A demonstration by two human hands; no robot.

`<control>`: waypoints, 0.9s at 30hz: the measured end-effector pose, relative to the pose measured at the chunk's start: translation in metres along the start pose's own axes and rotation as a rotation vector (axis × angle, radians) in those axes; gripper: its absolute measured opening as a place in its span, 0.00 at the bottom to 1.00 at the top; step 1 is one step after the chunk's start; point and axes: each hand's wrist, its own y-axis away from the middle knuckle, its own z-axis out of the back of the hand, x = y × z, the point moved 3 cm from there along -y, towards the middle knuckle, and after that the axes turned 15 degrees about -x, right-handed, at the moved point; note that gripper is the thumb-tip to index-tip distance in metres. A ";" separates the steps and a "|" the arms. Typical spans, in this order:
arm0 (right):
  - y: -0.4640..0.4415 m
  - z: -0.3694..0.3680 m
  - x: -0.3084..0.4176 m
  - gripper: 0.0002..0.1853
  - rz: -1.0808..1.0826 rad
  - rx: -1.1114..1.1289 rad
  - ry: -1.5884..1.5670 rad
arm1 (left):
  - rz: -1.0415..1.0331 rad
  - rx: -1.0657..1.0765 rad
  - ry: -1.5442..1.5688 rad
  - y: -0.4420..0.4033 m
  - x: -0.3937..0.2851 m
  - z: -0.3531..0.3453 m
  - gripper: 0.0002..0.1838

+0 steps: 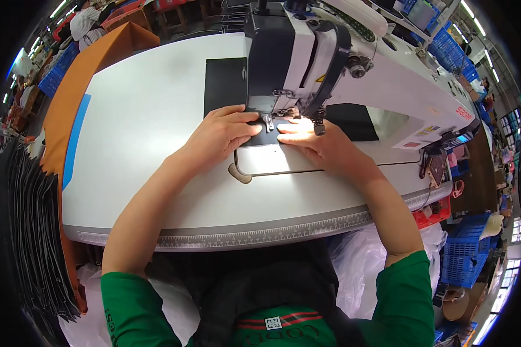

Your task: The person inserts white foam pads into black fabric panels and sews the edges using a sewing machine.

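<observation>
Pressing flat black sheet material (265, 138) under the white-and-black sewing machine (382, 87).
Your left hand (226, 136) and right hand (321, 146): grip spread, fingertips down on either side of the metal presser foot (269, 122), likely keeping the piece flat on the white table (133, 115).

Your wide head camera looks forward and down from close above the bench (139, 121), sewing machine (379, 84) at one o'clock, your chest (281, 331) at six.
</observation>
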 end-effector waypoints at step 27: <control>-0.001 -0.001 -0.003 0.06 -0.009 -0.124 0.071 | -0.137 -0.145 -0.216 -0.037 0.020 -0.011 0.09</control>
